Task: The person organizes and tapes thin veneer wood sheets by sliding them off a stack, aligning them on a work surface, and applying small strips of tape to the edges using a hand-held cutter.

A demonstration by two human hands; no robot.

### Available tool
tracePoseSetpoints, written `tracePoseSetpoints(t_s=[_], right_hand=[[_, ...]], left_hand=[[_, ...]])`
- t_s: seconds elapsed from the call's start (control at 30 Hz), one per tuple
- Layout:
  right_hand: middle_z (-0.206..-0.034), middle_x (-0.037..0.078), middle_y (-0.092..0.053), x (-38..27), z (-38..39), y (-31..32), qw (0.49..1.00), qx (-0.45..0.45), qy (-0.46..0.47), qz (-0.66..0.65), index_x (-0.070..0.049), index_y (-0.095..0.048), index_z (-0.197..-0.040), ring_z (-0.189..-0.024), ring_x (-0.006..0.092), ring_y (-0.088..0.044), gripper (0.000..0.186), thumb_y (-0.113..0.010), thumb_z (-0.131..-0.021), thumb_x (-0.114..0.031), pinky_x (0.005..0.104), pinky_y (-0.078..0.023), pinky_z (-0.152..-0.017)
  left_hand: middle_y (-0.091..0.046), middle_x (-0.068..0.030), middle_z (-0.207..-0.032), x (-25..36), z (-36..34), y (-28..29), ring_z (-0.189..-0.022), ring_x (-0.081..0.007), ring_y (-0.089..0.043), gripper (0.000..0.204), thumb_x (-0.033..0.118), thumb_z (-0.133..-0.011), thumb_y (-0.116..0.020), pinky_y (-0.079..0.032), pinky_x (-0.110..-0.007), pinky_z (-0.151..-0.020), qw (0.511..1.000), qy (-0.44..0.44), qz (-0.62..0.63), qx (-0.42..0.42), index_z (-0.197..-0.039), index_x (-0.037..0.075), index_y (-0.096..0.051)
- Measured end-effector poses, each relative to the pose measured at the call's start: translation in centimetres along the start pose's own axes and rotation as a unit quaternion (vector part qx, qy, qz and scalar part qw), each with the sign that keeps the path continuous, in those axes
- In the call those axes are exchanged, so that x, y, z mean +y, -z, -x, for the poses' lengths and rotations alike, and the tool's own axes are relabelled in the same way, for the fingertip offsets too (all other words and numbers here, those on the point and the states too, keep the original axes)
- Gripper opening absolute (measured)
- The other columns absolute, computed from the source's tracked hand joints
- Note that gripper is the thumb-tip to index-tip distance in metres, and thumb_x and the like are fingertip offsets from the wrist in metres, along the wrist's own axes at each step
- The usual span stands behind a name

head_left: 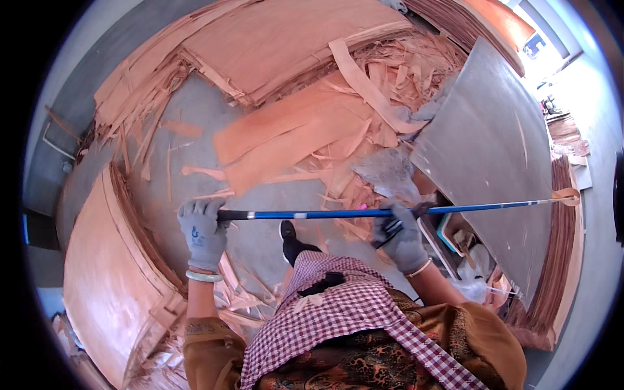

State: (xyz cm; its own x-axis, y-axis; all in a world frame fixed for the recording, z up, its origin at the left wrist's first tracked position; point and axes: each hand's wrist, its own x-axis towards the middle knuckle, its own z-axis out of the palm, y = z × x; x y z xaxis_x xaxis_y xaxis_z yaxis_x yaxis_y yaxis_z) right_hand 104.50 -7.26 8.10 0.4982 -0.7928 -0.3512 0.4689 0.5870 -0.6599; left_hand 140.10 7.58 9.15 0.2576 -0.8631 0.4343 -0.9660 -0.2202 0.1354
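Running crosswise in front of the body, the blue pole [351,213] has its long axis almost level from left to right, rising slightly toward its far tip. Both hands are on it: the gloved left hand [203,235] is closed around the dark grip [235,215] at the near end, while the gloved right hand [404,244] has its fingers curled around the shaft, roughly midway along. From the right hand, the free length extends to the right, across the large grey sheet [491,146], so this hand is the nearer one to the tip. The relation that seems to count most is at that tip, which lies by a curled veneer strip [567,194] at the top of the upright-looking veneer stack [559,260]; whether the strip is hooked on the tip or only sits behind it, I cannot tell. The pole looks slim, straight and glossy, tapering away from the grip, with pale bands breaking up the blue and a lighter, greyish section toward the end. Something black shows at the right hand's fingers, too unclear to name.
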Motion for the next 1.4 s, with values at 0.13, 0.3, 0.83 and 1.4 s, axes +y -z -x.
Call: tracePoseSetpoints(t_s=[0.13, 0.3, 0.83, 1.4], right_hand=[[-0.082, 0.007, -0.063, 2.7, -7.1, -5.2, 0.996, 0.031, -0.082, 0.009, -0.006, -0.059, -0.107, -0.066, 0.0136, -0.059, 0.024, -0.054, -0.092, -0.024, 0.0231, -0.044, -0.053], [-0.087, 0.005, -0.064, 1.4, -14.3, -12.6, 0.988, -0.046, -0.123, 0.081, -0.006, -0.058, -0.112, -0.068, 0.0083, -0.058, 0.029, -0.054, -0.093, -0.027, 0.0184, -0.040, -0.049], [-0.075, 0.004, -0.063, -0.9, -18.1, -17.3, 0.972, 0.122, 0.199, -0.002, -0.006, -0.063, -0.100, -0.058, 0.0097, -0.056, 0.026, -0.058, -0.089, -0.029, 0.0203, -0.038, -0.047], [-0.086, 0.006, -0.065, 6.4, -25.6, -26.3, 0.995, 0.012, 0.024, 0.099, -0.005, -0.057, -0.119, -0.068, 0.0080, -0.057, 0.038, -0.057, -0.090, -0.029, 0.0183, -0.037, -0.051]], left_hand=[[-0.058, -0.0089, -0.090, -8.0, -4.5, -1.0, -0.097, -0.0322, -0.051, 0.035, 0.012, -0.063, -0.070, -0.036, -0.045, -0.089, 0.999, -0.003, -0.044, -0.029, -0.097, 0.013, -0.061], [-0.057, -0.0134, -0.093, -16.2, -9.0, -0.7, -0.095, -0.0354, -0.050, 0.033, 0.011, -0.066, -0.067, -0.037, -0.047, -0.088, 0.997, -0.008, -0.077, -0.002, -0.098, 0.010, -0.061], [-0.056, -0.0098, -0.079, -18.7, -28.9, -7.8, -0.073, -0.0289, -0.052, 0.033, 0.007, -0.070, -0.070, -0.040, -0.040, -0.068, 0.945, -0.246, 0.212, -0.029, -0.102, 0.005, -0.062], [-0.055, -0.0101, -0.078, -32.3, -32.9, -5.0, -0.084, -0.0314, -0.050, 0.020, 0.009, -0.070, -0.065, -0.037, -0.044, -0.080, 0.984, -0.157, 0.076, 0.034, -0.090, 0.008, -0.062]])
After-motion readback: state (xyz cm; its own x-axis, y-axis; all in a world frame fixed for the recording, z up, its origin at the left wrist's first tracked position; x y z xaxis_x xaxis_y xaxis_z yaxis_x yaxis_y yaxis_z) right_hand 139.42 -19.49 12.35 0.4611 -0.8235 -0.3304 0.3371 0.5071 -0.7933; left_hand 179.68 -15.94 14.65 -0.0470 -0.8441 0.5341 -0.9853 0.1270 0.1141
